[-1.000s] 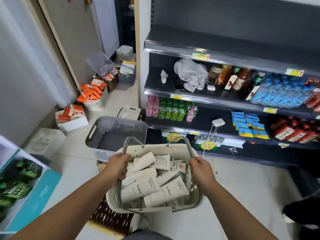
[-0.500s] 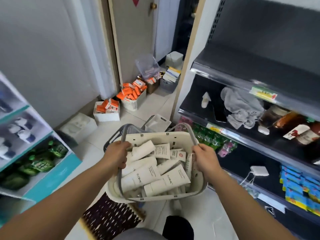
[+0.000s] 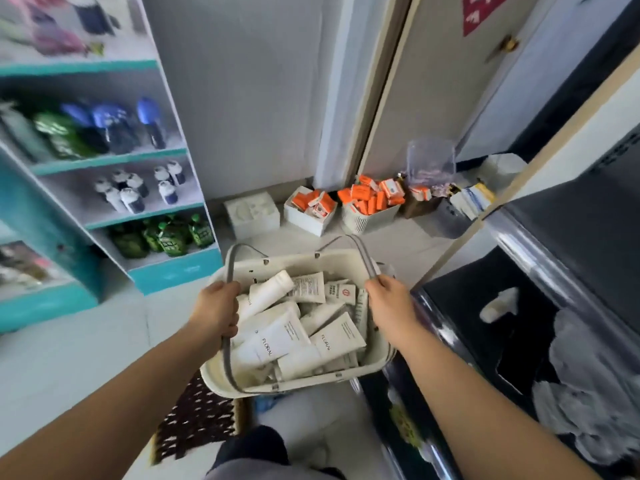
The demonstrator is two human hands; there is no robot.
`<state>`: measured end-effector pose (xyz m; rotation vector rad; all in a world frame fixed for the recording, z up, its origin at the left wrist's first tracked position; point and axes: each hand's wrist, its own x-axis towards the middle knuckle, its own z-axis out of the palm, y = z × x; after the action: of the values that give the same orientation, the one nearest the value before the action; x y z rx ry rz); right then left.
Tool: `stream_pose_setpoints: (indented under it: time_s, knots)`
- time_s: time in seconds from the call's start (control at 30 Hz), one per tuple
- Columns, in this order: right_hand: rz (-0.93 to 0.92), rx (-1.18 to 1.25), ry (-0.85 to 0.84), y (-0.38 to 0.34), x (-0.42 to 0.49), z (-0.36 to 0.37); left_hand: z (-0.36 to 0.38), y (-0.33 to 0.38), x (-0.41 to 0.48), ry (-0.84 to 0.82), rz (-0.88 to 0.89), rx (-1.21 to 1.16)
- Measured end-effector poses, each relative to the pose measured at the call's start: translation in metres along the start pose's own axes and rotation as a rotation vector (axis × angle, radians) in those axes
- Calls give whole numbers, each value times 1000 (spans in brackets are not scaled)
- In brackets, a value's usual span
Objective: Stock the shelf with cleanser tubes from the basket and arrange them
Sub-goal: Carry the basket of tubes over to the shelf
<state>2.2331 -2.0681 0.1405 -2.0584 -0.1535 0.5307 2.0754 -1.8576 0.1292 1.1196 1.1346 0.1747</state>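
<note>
A cream plastic basket (image 3: 301,384) hangs in front of me above the floor, filled with several white cleanser tubes (image 3: 284,336), some marked FLORAL. My left hand (image 3: 216,311) grips the left grey handle. My right hand (image 3: 393,306) grips the right grey handle. A teal-edged white shelf unit (image 3: 173,270) with bottles stands at the left. The dark metal shelving (image 3: 540,271) runs along the right.
Against the far wall sit a white box (image 3: 251,213), a box and a basket of orange packs (image 3: 370,199), a clear bin (image 3: 431,162) and stacked packets. A white cloth (image 3: 585,386) lies on the dark shelf. A patterned mat (image 3: 194,420) lies below the basket.
My view has swung left, away from the dark shelving toward the teal shelf unit. The basket stays held by both hands and has risen a little; the grey floor basket is out of view.
</note>
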Motion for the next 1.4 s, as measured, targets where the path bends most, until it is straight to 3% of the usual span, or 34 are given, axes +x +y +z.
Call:
stream_pose_setpoints:
  time_s: [0.83,1.4]
  knots:
    - [-62,-30,-127,-3,118,18,39,8,69,192,31,87]
    - [27,-30,-209,18,182,9,68,4,93,260,-51,44]
